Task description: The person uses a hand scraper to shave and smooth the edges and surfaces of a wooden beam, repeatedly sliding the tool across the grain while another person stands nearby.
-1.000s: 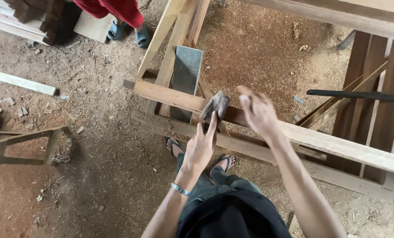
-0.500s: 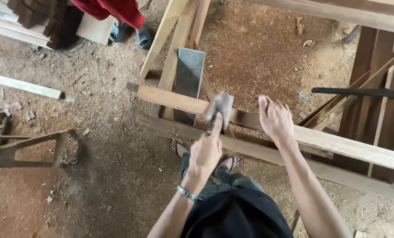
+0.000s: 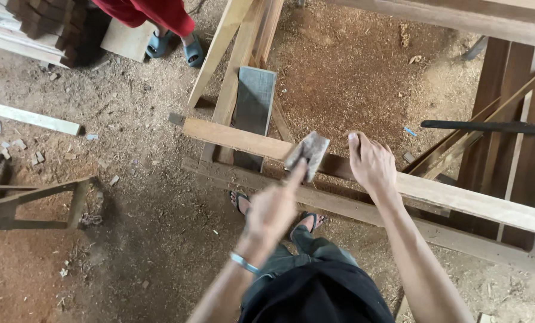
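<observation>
Left hand (image 3: 271, 210) grips a sanding block (image 3: 307, 154) against a wooden rail (image 3: 459, 200).
Right hand (image 3: 372, 164) lies spread flat on it, apparently steadying.

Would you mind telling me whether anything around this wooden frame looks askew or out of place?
Nothing looks damaged. The left hand holds a hammer over the rail, and the right hand rests on that rail. Sawdust and wood scraps litter the dirt floor. A grey board lies loose on the slanted frame.

A block (image 3: 307, 153) hangs over the long plank (image 3: 459, 197), left of the right hand (image 3: 372, 164)
</observation>
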